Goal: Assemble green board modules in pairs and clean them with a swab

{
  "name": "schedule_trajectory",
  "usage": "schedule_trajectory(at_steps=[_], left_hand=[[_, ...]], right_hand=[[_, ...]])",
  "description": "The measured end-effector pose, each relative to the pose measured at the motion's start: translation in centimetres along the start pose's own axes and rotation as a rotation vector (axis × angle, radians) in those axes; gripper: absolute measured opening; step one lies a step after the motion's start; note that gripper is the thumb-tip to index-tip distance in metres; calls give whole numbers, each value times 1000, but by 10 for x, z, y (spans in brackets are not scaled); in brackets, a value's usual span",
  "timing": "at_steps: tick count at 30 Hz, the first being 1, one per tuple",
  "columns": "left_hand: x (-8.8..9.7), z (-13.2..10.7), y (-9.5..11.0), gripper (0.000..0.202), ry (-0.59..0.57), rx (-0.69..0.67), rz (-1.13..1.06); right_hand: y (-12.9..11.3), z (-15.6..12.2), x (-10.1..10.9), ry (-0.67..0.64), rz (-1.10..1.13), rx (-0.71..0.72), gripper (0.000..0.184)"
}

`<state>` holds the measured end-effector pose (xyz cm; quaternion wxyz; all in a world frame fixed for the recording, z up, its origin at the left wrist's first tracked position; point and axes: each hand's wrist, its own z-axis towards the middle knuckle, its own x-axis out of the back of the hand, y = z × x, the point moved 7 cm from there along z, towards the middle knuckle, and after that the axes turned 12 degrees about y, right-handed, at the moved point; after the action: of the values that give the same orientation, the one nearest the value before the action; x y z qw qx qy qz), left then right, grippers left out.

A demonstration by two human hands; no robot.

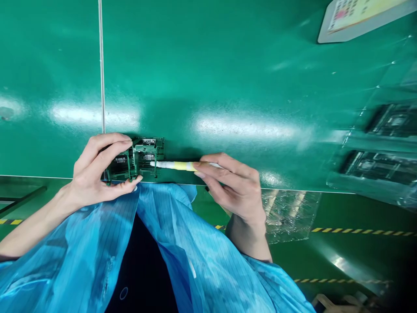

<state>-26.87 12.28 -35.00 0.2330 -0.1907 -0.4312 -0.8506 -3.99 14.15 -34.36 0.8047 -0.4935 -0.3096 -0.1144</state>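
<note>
Near the front edge of the green table [208,82] lies a dark green, frame-like assembly [148,150] with metal parts inside. My left hand [100,167] grips its left part, fingers on the far side and thumb on the near side. In my right hand [233,180] is a slim white-and-yellow stick, like a pen or swab [177,165], pinched between thumb and fingers. Its pale tip points left and reaches the assembly's right side. Whether the tip touches the parts inside I cannot tell.
At the right, clear plastic trays [337,180] hold dark assemblies [381,167]. A grey board with a printed label [345,32] lies at the far right. A seam [101,65] crosses the table. Below the edge is a clear plastic tray [289,217] over a floor with striped tape [361,231].
</note>
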Motion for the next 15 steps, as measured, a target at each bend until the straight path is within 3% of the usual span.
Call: schedule_trajectory(at_steps=[3, 10, 15], left_hand=[[0, 0, -1, 63, -9, 15, 15], [-1, -1, -1, 77, -8, 6, -25], [-1, 0, -2, 73, -3, 12, -20]], right_hand=[[4, 1, 0, -1, -16, 4, 23], [16, -4, 37, 154, -62, -103, 28], [11, -8, 18, 106, -11, -99, 24]])
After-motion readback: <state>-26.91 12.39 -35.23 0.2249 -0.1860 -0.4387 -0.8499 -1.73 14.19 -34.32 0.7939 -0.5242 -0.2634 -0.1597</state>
